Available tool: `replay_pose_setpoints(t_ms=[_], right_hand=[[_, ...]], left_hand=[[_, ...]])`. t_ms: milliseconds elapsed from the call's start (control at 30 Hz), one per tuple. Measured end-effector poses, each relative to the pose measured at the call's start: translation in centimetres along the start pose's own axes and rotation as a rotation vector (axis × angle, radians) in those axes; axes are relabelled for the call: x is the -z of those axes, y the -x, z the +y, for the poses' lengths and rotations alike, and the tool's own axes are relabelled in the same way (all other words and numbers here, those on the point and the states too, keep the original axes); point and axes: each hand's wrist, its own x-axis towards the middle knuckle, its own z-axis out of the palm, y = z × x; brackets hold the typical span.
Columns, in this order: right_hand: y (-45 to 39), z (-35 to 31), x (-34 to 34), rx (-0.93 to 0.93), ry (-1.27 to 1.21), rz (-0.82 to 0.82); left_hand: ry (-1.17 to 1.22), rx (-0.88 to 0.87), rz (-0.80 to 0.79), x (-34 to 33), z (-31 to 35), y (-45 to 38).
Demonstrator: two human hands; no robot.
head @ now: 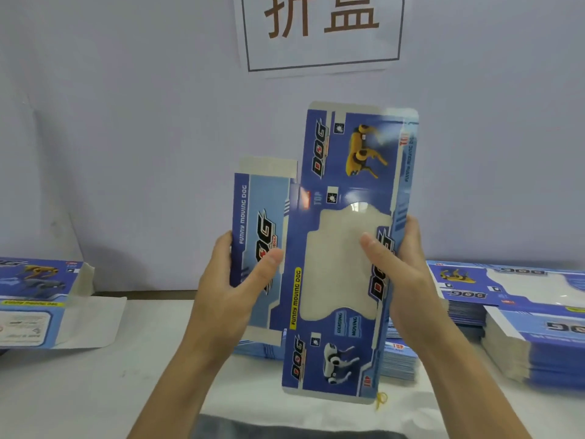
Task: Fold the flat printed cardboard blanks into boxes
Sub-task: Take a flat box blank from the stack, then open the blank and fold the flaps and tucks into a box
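Blue printed cardboard blank (pixel 342 248) stands upright, long axis vertical; left hand (pixel 231 280) pinches its side panel, right hand (pixel 402 274) grips the opposite edge, thumbs in front.

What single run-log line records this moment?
step: blank lifted, unfolded | left hand: grips cardboard blank | right hand: grips blank | stacks: on table

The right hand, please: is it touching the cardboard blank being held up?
Touching. The head view shows the right hand gripping the blank at its right edge, thumb pressed on the printed front, fingers wrapped behind.
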Motion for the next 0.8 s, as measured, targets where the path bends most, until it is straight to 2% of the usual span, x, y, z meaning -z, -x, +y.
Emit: replay_pose_setpoints(t_ms=[100,267,333,433,500,633,700,800], right_hand=[[-0.1,0.0,0.2,0.001,-0.041,-0.031],[0.5,0.4,-2.4,-0.018,-0.063,-0.136],[0.7,0.5,-3.0,-0.012,-0.053,-0.113],[0.7,0.2,-3.2,-0.036,0.001,-0.044],[0.9,0.0,-3.9,-0.042,0.127,0.06],[1.6,-0.9,-6.7,0.132,0.301,0.22],[1.9,-1.7,-8.0,0.199,0.292,0.168],[2.5,-2.5,-9.6,0.162,0.25,-0.025]], left_hand=[[0.009,0.011,-0.024,0.0,0.0,0.1],[-0.045,0.01,-0.182,-1.9,0.0,1.0],[-0.077,-0.016,-0.155,-2.6,-0.3,1.2],[-0.11,-0.076,-0.014,-2.5,-0.3,1.1],[-0.161,-0.115,0.119,-2.5,-0.1,0.9],[-0.225,-0.24,0.453,-1.4,0.4,0.3],[-0.334,-0.319,0.576,-0.9,0.8,0.2],[-0.579,-0.367,0.678,-1.6,1.2,0.6]])
